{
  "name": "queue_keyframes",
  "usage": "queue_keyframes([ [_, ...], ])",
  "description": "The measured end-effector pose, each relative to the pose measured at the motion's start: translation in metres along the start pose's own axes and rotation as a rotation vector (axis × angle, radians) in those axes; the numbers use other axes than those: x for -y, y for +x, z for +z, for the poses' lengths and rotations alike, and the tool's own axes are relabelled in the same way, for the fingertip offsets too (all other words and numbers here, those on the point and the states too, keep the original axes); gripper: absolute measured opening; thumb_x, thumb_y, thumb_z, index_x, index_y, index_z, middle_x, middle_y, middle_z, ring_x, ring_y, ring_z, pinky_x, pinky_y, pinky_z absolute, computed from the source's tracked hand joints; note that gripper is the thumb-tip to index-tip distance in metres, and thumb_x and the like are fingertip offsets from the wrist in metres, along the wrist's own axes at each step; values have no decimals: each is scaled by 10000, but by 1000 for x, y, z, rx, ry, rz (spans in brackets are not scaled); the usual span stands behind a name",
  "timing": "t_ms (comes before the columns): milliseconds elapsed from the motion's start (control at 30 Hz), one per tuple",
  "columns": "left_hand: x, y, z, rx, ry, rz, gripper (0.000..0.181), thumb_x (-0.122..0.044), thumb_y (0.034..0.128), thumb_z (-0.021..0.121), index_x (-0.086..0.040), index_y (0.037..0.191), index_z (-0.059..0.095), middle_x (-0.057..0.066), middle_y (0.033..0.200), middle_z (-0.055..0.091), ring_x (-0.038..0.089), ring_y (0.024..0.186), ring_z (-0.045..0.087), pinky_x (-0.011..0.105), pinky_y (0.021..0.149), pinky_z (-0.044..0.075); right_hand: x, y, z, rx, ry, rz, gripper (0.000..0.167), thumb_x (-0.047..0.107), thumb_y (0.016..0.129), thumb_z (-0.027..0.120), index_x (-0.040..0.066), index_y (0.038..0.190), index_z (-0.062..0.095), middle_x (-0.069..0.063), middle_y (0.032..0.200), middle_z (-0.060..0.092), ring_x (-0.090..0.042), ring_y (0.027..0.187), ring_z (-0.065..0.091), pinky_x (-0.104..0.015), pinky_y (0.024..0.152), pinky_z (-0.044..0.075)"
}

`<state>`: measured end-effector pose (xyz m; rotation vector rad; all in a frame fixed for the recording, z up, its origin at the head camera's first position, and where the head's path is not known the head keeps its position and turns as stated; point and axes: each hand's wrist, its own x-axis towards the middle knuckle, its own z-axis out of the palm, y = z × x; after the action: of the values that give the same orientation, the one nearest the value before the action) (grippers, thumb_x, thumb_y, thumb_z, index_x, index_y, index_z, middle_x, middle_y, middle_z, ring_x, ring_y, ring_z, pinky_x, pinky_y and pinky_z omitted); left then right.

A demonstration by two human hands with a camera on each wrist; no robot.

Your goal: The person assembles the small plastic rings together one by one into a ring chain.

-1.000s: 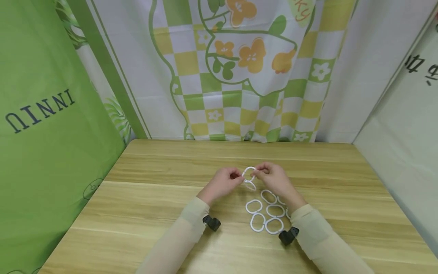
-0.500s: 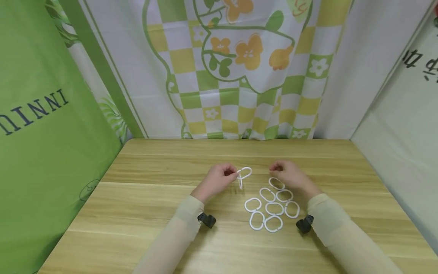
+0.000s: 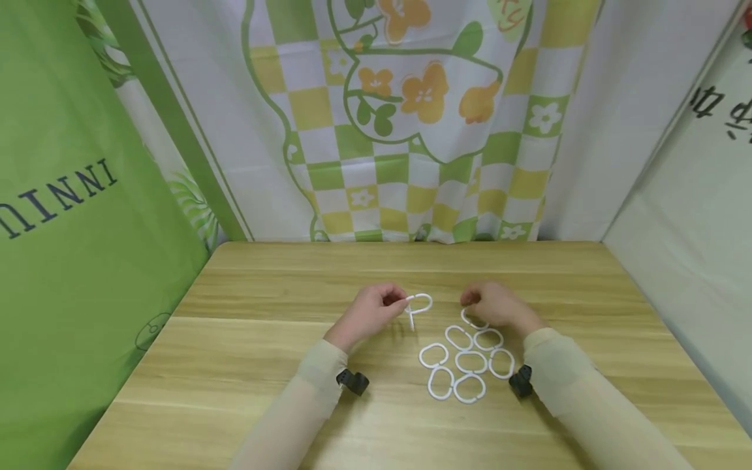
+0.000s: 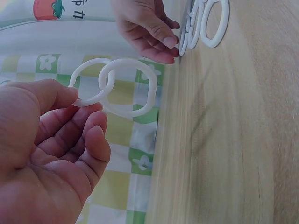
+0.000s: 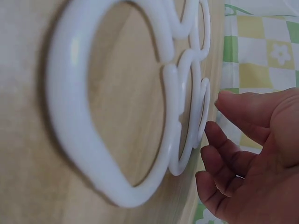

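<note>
My left hand (image 3: 369,314) pinches one white plastic C-shaped link (image 4: 91,61) between thumb and fingertips. A second white link (image 4: 153,91) hangs through it, both held above the table. To the right, my right hand (image 3: 498,305) is over the farthest loose link (image 3: 467,322), partly covering it in the head view. In the right wrist view, the thumb and relaxed fingers of that hand stand apart beside this link (image 5: 207,93); contact cannot be made out. Several more white links (image 5: 67,93) lie flat in a cluster nearer to me.
The wooden table (image 3: 264,372) has a patterned curtain (image 3: 376,170) behind its far edge. A green cloth (image 3: 76,294) hangs at the left and a white one (image 3: 693,215) at the right. Small black cameras (image 3: 352,382) are strapped to both wrists.
My right hand has let go of the linked pair and moved right to the farthest loose link, then slightly lower over it. The left hand keeps the pair, drawn slightly left.
</note>
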<state>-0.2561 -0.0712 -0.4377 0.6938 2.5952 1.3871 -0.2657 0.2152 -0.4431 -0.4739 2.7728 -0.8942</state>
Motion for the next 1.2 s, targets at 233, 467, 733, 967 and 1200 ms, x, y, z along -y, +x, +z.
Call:
queue_keyframes([
  [233,-2,-1,-2,5,6,12,105,-228,973,637,-134,982,684,-55,864,646,115,783,586,265,688,495,-2,3,0,29,-22,21,265,4,766,659,2,1031,669,-128,965,674,-271,919,611,-447,835,486],
  [467,-1,-2,-2,14,-5,11,108,-223,973,639,-127,986,688,-54,864,642,124,780,580,266,679,491,-8,4,2,35,-51,43,87,58,800,702,51,860,641,-31,779,600,-192,715,537,-347,658,451],
  [733,0,-1,-1,13,-9,23,92,-222,970,642,-141,976,686,-55,860,639,121,785,580,263,688,494,-13,4,5,20,-87,92,75,121,890,663,86,845,613,-26,745,567,-194,692,529,-335,619,434],
  [967,0,-3,0,16,-5,15,113,-239,977,633,-138,993,682,-54,872,640,122,786,577,271,691,493,-8,2,4,-55,20,74,130,127,930,613,1,955,630,-68,817,602,-214,759,553,-354,685,459],
  [1200,0,-1,-1,11,1,18,150,-276,977,633,-138,1007,684,-58,872,643,122,776,578,274,677,496,10,2,-1,-120,98,25,208,144,964,585,-22,1049,677,-105,918,661,-235,848,588,-390,773,475],
])
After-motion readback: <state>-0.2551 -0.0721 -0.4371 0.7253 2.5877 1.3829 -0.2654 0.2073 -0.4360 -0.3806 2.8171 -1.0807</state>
